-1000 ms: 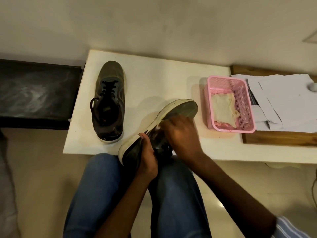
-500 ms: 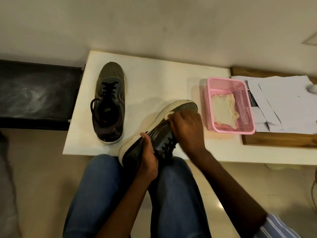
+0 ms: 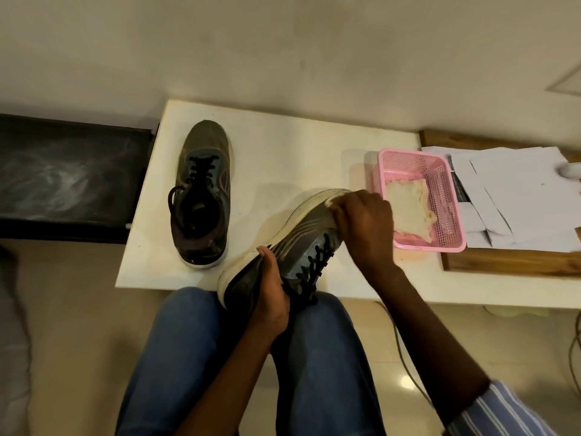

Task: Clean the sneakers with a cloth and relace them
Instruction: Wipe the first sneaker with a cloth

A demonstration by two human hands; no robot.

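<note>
A dark grey sneaker [image 3: 295, 243] with black laces and a whitish sole lies tilted on its side across my lap and the white table's [image 3: 283, 158] front edge. My left hand [image 3: 270, 294] grips its heel end from below, thumb on the upper. My right hand [image 3: 364, 225] presses a small pale cloth [image 3: 330, 203] against the sole near the toe; most of the cloth is hidden under the fingers. The second sneaker [image 3: 201, 196] stands upright on the table's left part, laced, toe pointing away.
A pink mesh basket [image 3: 440, 234] holding a cream cloth [image 3: 408, 209] stands right of the held shoe. White papers [image 3: 509, 199] lie on a wooden board [image 3: 503, 265] at far right. A dark bench [image 3: 63, 177] adjoins the table's left side. Cables run along the floor at right.
My right hand has slid with the cloth from the laces along the sneaker toward the toe. My left hand keeps its grip on the heel, and the shoe stays put.
</note>
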